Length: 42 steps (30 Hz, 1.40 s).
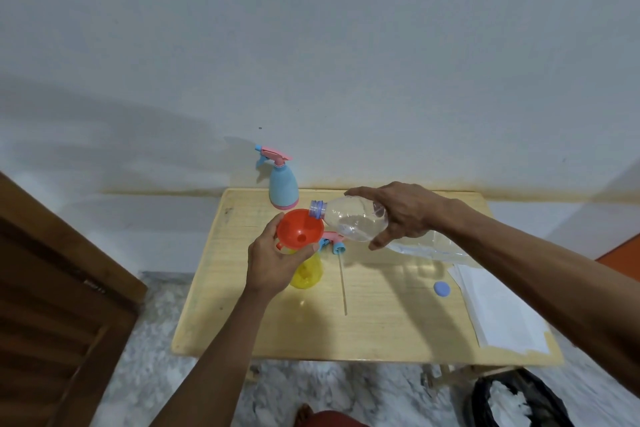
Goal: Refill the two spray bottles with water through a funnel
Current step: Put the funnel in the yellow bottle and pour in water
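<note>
A red funnel (300, 229) sits in the neck of a yellow spray bottle (307, 270) on the wooden table (381, 315). My left hand (273, 258) is wrapped around the bottle's neck and the funnel's stem. My right hand (405, 213) holds a clear plastic water bottle (349, 220) tipped sideways, its open mouth over the funnel's rim, a little water left inside. The yellow bottle's pink and blue spray head (332, 243) lies on the table behind it, its long tube (343, 284) pointing toward me. A blue spray bottle (283, 189) with its head on stands at the back edge.
A blue bottle cap (442, 289) lies to the right on the table. White paper sheets (498, 308) and a clear plastic bag (429, 250) cover the right side. A black bin with white waste (516, 399) stands below on the floor. A wooden door (52, 288) is at left.
</note>
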Tool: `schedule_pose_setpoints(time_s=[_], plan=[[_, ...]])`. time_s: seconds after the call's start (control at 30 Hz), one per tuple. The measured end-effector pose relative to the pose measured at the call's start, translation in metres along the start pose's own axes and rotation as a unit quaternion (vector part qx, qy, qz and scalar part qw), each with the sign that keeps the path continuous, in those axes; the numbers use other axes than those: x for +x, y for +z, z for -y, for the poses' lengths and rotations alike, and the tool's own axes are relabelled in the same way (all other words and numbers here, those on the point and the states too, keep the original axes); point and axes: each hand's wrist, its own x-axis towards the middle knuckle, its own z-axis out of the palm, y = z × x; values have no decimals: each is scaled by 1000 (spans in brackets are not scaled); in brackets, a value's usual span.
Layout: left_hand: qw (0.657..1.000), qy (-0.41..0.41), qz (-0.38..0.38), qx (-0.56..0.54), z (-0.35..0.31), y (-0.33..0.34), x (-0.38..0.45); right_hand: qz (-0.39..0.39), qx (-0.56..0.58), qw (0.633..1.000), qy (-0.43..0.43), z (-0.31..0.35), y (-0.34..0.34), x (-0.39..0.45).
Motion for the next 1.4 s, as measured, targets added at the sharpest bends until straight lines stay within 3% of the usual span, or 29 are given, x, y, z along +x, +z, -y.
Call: schedule_pose_setpoints(time_s=[0.63, 1.4], plan=[[1000, -18, 5, 6, -2, -2, 0, 28, -110, 994, -3, 1, -1, 8], [999, -11, 13, 28, -18, -8, 0, 29, -133, 991, -10, 1, -5, 10]])
